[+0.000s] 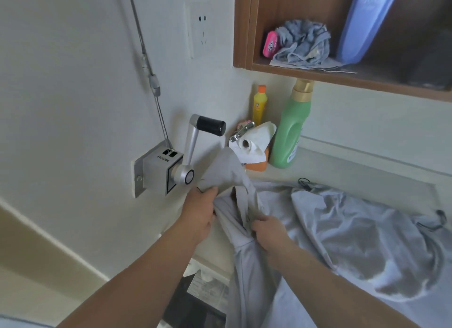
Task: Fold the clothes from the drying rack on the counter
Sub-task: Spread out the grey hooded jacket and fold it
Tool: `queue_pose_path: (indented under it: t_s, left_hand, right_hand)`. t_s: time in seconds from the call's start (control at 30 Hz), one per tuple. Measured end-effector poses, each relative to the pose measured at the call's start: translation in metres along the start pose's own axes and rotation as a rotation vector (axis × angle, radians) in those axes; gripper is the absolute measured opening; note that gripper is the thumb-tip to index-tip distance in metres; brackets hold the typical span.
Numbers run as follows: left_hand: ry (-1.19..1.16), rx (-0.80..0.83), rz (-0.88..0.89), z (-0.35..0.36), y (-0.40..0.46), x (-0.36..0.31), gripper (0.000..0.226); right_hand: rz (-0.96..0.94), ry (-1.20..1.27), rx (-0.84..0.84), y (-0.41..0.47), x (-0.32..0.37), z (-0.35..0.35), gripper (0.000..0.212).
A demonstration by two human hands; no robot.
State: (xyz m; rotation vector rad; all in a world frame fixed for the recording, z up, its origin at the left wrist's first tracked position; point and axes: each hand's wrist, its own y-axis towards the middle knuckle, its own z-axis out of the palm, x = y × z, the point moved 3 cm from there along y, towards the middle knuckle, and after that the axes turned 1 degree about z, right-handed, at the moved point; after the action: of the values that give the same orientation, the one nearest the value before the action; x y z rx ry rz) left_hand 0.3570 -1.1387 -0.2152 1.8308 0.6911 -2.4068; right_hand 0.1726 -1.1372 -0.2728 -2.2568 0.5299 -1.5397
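Observation:
A light grey garment lies spread and rumpled over the pale counter, with one part hanging down over the front edge. My left hand grips a raised corner of the garment near the wall, and the cloth stands up above the fingers. My right hand pinches a fold of the same garment just to the right, close to the counter's left end. Both forearms reach in from the bottom of the view.
A wall-mounted crank box with a black-tipped handle sits just left of my hands. A green bottle, yellow bottle and paper roll stand at the counter's back corner. A wooden shelf hangs overhead.

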Motion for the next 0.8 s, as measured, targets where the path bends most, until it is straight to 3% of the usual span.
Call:
queue_pose_path:
  t_s: [0.13, 0.4, 0.47, 0.6, 0.73, 0.8]
  left_hand:
    - [0.156, 0.091, 0.100, 0.007, 0.004, -0.012, 0.017]
    - [0.482, 0.020, 0.295, -0.008, 0.005, -0.018, 0.011]
    - [0.490, 0.003, 0.305, -0.008, 0.005, -0.020, 0.013]
    - [0.412, -0.025, 0.240, -0.010, 0.014, -0.016, 0.013]
    - [0.273, -0.059, 0.121, -0.015, 0.028, -0.007, 0.043]
    - [0.214, -0.039, 0.104, -0.006, 0.018, -0.014, 0.033]
  right_hand:
    - [-0.021, -0.006, -0.191, -0.007, 0.000, -0.016, 0.034]
    - [-0.086, -0.152, -0.045, -0.004, -0.009, -0.013, 0.049]
    - [-0.129, -0.212, -0.031, -0.001, -0.006, -0.009, 0.047]
    - [-0.181, -0.554, 0.006, -0.001, -0.010, 0.004, 0.043]
    - [-0.182, -0.672, 0.039, -0.009, -0.010, 0.009, 0.022]
    - [-0.179, -0.715, 0.078, -0.011, -0.013, 0.014, 0.019]
